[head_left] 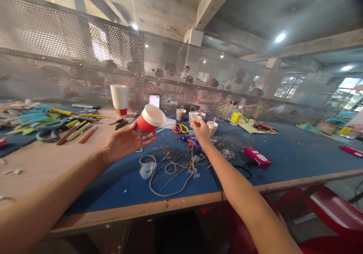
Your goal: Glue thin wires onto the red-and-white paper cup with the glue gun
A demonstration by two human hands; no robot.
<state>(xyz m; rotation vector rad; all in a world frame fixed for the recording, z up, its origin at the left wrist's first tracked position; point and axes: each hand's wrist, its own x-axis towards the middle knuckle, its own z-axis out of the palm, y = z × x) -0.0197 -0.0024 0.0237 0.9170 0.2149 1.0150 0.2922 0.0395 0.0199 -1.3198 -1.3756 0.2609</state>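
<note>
My left hand (124, 142) holds a red and white paper cup (150, 119) from beneath, tilted with its mouth up and to the right. Fingers closed in a pinch, my right hand (200, 133) is raised over the table to the right of the cup. A thin dark wire (177, 124) runs between the cup and this pinch; whether it touches the cup is unclear. Below lie a blue glue gun (190, 139), several thin metal rods (177, 161) and a loose grey cord (170, 195).
A stack of paper cups (119, 97) stands back left. Scissors (51, 130) and wooden-handled tools (87, 134) lie on the left. Small handled cups (180, 114), red-yellow scissors (181, 128), a yellow-labelled bottle (236, 116) and a magenta box (257, 157) are also here. A perforated screen (159, 64) borders the table.
</note>
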